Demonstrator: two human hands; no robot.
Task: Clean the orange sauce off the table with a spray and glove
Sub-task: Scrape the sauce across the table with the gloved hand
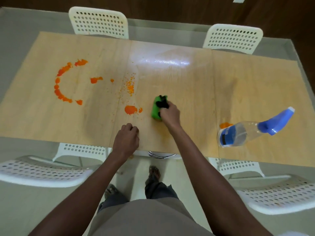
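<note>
Head view: wiping step under way. Right hand point(169, 110) gripped the green glove point(156, 109), pressed flat on the table point(255, 86) just right of an orange sauce blob point(130, 110). Left hand point(127, 139) rested near the front edge, fingers curled, holding nothing. Spray bottle point(247, 132) stood well to the right, a small orange spot beside it. A sauce arc point(59, 86) remained far left. Next move likely: sweep leftward over the blob.
</note>
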